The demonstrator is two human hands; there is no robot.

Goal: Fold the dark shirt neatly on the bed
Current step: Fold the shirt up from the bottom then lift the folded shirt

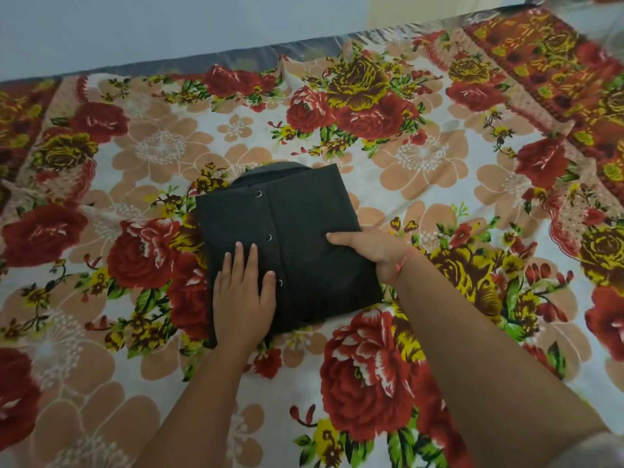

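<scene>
**Two hands on a folded dark shirt on a flowered bed**

Nearest the camera, two bare forearms reach forward from the bottom edge over a bed (236,59) spread with a sheet (162,143) of red and yellow roses. The left hand (241,298) lies flat on the near left part of the dark shirt (304,214). Its fingers are straight, pressing down and holding nothing. The right hand (368,251), with a red thread (405,261) at its wrist, takes the shirt's right edge. Its thumb lies on top of the cloth and its fingers are hidden, seemingly tucked beneath, so the hand pinches that edge.

The shirt lies in the middle of the bed, already folded into a thick, roughly square packet. A row of small metal snaps (269,237) runs down its front, just beside the left fingertips. Both hands are on the nearer half, and the farther half lies free. At the far edge the rounded collar (270,170) pokes out past the fold.

The cloth looks soft, light and limp, several layers thick. It would likely slump or slide open if lifted by one corner. The side edges, with a palm beneath, seem the best places to take hold. The snaps are the only hard parts.

Beyond the shirt the sheet runs on to the bed's far edge, and a pale blue wall (135,25) stands behind.
</scene>
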